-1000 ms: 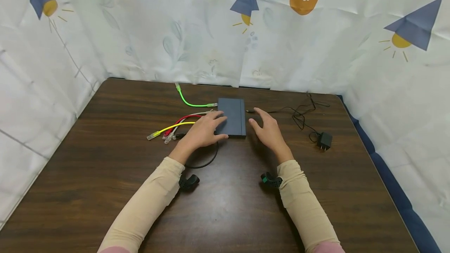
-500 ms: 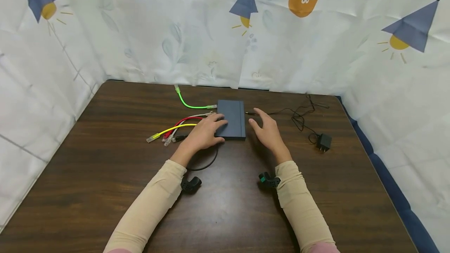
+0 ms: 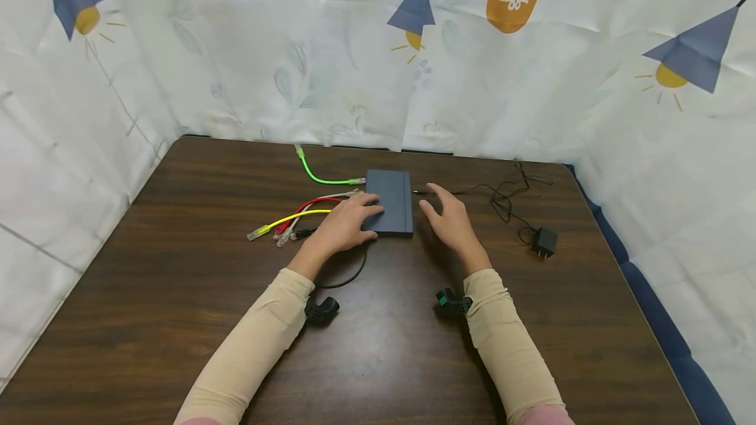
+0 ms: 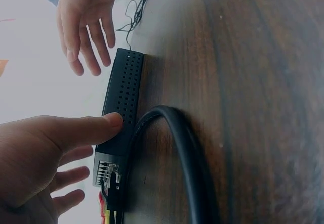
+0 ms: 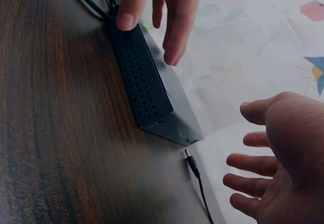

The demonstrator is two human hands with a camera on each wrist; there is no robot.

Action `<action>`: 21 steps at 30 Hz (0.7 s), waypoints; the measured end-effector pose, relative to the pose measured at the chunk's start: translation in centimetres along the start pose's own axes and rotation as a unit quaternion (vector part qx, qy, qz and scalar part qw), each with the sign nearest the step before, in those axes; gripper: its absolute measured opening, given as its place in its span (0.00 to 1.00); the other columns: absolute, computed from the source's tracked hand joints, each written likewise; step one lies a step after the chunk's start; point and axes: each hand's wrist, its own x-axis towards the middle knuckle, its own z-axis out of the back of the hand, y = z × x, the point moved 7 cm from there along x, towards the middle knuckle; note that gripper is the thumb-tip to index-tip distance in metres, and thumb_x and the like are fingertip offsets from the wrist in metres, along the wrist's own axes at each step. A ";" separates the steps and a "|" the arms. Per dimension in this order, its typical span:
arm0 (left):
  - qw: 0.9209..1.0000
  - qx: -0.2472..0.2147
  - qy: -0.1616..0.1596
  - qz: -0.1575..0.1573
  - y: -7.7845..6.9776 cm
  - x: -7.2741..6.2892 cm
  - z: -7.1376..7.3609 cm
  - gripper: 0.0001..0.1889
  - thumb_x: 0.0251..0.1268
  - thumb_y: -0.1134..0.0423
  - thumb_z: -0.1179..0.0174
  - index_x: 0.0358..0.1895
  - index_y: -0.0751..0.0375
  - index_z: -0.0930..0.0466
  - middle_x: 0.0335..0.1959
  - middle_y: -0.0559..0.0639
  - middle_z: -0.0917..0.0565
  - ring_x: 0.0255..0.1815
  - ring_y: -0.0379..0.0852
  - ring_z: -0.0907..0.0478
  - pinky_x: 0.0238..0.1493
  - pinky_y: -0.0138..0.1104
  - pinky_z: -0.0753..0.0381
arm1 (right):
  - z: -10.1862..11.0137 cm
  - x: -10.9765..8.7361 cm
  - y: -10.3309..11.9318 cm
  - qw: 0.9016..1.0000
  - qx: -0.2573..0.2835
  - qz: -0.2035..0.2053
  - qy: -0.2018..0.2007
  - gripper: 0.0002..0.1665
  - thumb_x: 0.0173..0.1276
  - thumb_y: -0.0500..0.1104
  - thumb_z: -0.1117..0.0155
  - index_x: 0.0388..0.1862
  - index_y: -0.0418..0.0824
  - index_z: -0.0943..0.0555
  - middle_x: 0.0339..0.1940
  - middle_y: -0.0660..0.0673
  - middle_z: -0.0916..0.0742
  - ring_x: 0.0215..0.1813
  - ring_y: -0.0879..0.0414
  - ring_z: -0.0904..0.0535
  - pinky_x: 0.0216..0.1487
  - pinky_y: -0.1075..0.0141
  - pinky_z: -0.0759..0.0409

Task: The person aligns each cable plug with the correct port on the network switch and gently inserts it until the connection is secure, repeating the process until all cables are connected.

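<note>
A flat dark-grey network switch point(image 3: 391, 199) lies on the table, its perforated side toward me. My left hand point(image 3: 344, 223) is over its left end, fingers spread above the top and thumb at the perforated side, as the right wrist view shows. Network cables extend from the left end: green point(image 3: 321, 180), yellow point(image 3: 295, 218), red and white. A thick black cable point(image 4: 178, 128) loops out beneath the left hand. On the other side my right hand point(image 3: 451, 218), fingers spread and holding nothing, stands apart from the switch. A black barrel plug point(image 5: 191, 164) lies just off the switch's right end.
The plug's thin black cord point(image 3: 502, 199) runs right in a tangle to a black power adapter point(image 3: 544, 241) with its prongs toward me. The brown wooden table point(image 3: 366, 359) ends at a white patterned curtain point(image 3: 354, 51) behind. Dark-blue fabric point(image 3: 655, 307) lines the right edge.
My left thumb has drawn back slightly to the left along the switch. The right hand holds its place, and the head view has shifted a little.
</note>
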 end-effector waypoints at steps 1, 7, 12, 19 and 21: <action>1.000 0.001 0.001 -0.001 0.0 0.0 -0.1 0.30 0.58 0.54 0.31 0.65 0.54 0.26 0.71 0.55 0.32 0.74 0.59 0.39 0.73 0.50 0.39 | 0.0 0.1 0.0 1.000 0.000 0.000 0.000 0.33 0.76 0.54 0.49 0.74 0.42 0.38 0.73 0.42 0.30 0.76 0.44 0.39 0.74 0.46 0.40; 1.000 0.006 0.004 -0.010 -0.1 0.1 -0.2 0.30 0.58 0.54 0.31 0.65 0.53 0.26 0.71 0.54 0.32 0.74 0.58 0.39 0.72 0.50 0.38 | 0.0 0.5 -0.2 1.000 0.001 -0.003 -0.002 0.32 0.75 0.54 0.49 0.73 0.42 0.36 0.73 0.42 0.30 0.76 0.45 0.38 0.73 0.48 0.39; 1.000 0.014 0.003 -0.023 -0.4 0.2 0.0 0.30 0.58 0.53 0.31 0.65 0.52 0.25 0.71 0.53 0.32 0.74 0.55 0.38 0.71 0.49 0.36 | 0.1 0.7 -0.4 1.000 -0.003 -0.009 -0.004 0.32 0.75 0.55 0.49 0.73 0.44 0.36 0.74 0.43 0.31 0.76 0.45 0.39 0.73 0.47 0.39; 1.000 0.008 0.001 -0.018 -0.5 0.2 -0.1 0.29 0.58 0.55 0.31 0.65 0.52 0.25 0.71 0.53 0.31 0.73 0.52 0.36 0.70 0.49 0.34 | -0.1 1.0 -0.7 1.000 -0.009 -0.006 -0.005 0.31 0.75 0.54 0.48 0.71 0.43 0.33 0.72 0.42 0.29 0.75 0.44 0.37 0.72 0.46 0.37; 1.000 0.002 0.004 -0.017 -0.6 0.2 -0.2 0.29 0.59 0.55 0.32 0.65 0.52 0.25 0.71 0.53 0.31 0.73 0.52 0.36 0.70 0.48 0.34 | -0.2 1.0 -0.8 1.000 -0.011 -0.007 -0.006 0.30 0.75 0.53 0.47 0.71 0.42 0.33 0.72 0.42 0.28 0.75 0.44 0.37 0.72 0.46 0.37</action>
